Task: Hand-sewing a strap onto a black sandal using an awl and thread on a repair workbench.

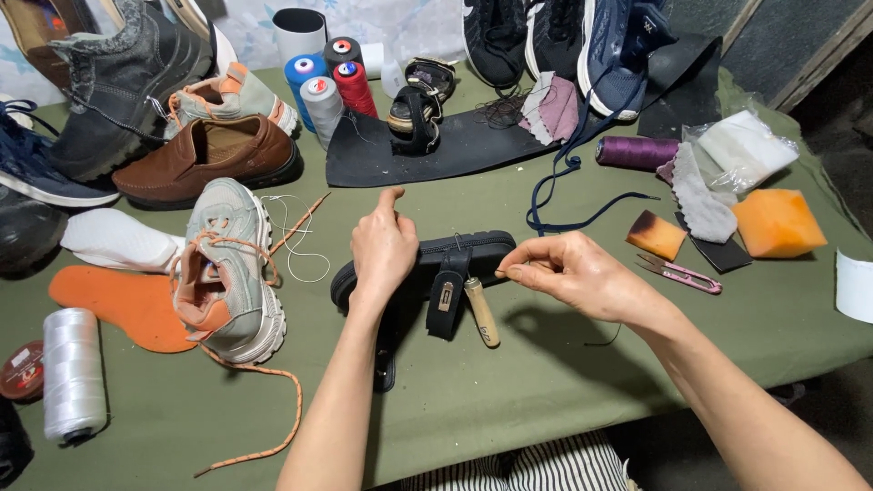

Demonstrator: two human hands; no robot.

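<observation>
Head cam: left hand (pixel 382 247) curled, thumb up, gripping black sandal (pixel 427 268) on its edge on green table (pixel 509 400). Right hand (pixel 568 271) just right of sandal, fingertips pinched on thin dark thread. Wooden-handled awl (pixel 482 312) leans vs sandal strap, betw. both hands. Pink thread snips (pixel 680 273) farther right.

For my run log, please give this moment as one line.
left hand: holds black sandal | right hand: pinches thread | awl: beside sandal | table: green
</observation>
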